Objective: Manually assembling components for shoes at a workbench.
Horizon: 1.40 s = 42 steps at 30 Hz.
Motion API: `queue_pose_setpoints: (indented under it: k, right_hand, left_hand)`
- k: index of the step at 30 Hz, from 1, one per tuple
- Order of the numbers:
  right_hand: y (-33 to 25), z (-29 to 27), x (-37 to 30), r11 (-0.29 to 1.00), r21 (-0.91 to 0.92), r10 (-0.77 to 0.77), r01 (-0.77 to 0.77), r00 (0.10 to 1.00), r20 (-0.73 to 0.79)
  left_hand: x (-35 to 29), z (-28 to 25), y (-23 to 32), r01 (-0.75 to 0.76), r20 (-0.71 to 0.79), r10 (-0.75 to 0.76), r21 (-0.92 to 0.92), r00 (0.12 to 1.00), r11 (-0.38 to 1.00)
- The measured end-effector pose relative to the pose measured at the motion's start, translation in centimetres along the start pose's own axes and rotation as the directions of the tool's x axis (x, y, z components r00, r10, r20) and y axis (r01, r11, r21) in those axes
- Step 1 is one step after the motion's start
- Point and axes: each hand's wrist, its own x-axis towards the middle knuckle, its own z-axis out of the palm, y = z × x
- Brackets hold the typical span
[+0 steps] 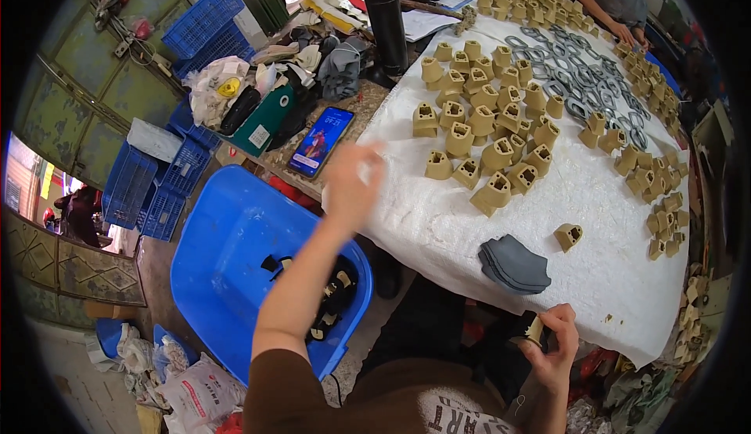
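Over the left edge of the white-covered table (407, 223), my left hand (356, 184) is blurred by motion, so its fingers cannot be made out; a lit phone (319, 141) lies beside it. Low at the right, my right hand (554, 348) pinches a small tan piece with a jagged edge (534, 331), with dark material next to it. A stack of dark grey flat cut pieces (514, 264) rests near the table's front edge. Right of the stack, one tan hollow block (568, 236) stands alone. Several similar tan blocks (496, 155) are grouped farther back.
To my left, a blue tub (227, 223) holds black-and-tan pieces (332, 301). Grey metal rings (583, 74) lie at the back right, near a co-worker (618, 4). A black cylinder (384, 27) and a green box (264, 120) stand on the side table. Blue crates (160, 180) are stacked beyond.
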Motion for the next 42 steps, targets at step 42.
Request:
queue_pose_setpoints:
  k: [42]
  right_hand:
    - [-1.6, -0.3, 0.4, 0.925, -0.217, -0.301, 0.311, 0.95, 0.08]
  left_hand:
    - [-14.6, 4.9, 17.4, 0.737, 0.82, 0.082, -0.549, 0.567, 0.394]
